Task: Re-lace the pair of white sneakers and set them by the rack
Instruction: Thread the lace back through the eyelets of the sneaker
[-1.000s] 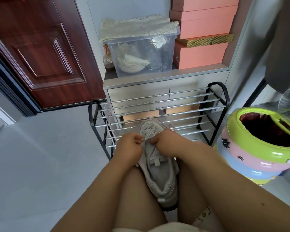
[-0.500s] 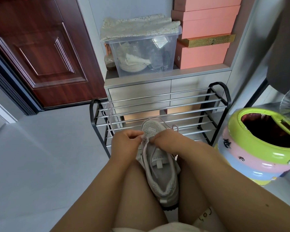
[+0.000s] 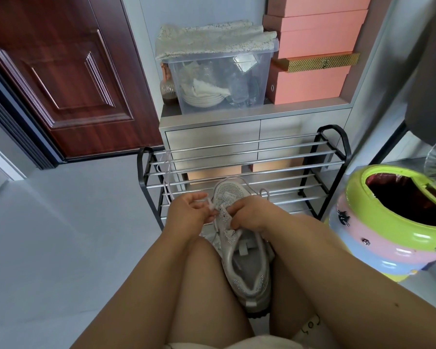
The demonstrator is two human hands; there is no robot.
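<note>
Sneaker [image 3: 247,263] sits wedged between the person's bare knees, toe pointing away toward the rack [image 3: 244,172], heel nearest the camera. Upper is pale grey-white mesh with a sparkly strip along the eyelets, dark outsole visible at the heel. Only one shoe of the pair is in view.

Left hand [image 3: 189,212] pinches the end of a white lace [image 3: 210,203] just beside the toe-end eyelets, fingers curled round it. Right hand [image 3: 249,214] grips the eyelet strip on the other side of the tongue, fingers curled on the upper. The two hands are close together, nearly touching over the front of the shoe.

A second lace [image 3: 167,172] hangs draped over the rack's left rails. A small loop of lace [image 3: 264,192] shows just past the right hand, near the toe.

Rack is black-framed with chrome rails, two tiers, standing on the grey floor [image 3: 48,235] against a low grey drawer unit [image 3: 212,137]. On top of the unit: clear plastic bin [image 3: 219,81] with dishes inside and a lacy cloth on its lid, stacked pink boxes [image 3: 310,79] to its right. Dark red door [image 3: 61,71] at left. Striped green-pink-blue round bin [image 3: 378,238] at right, close to the right knee.
</note>
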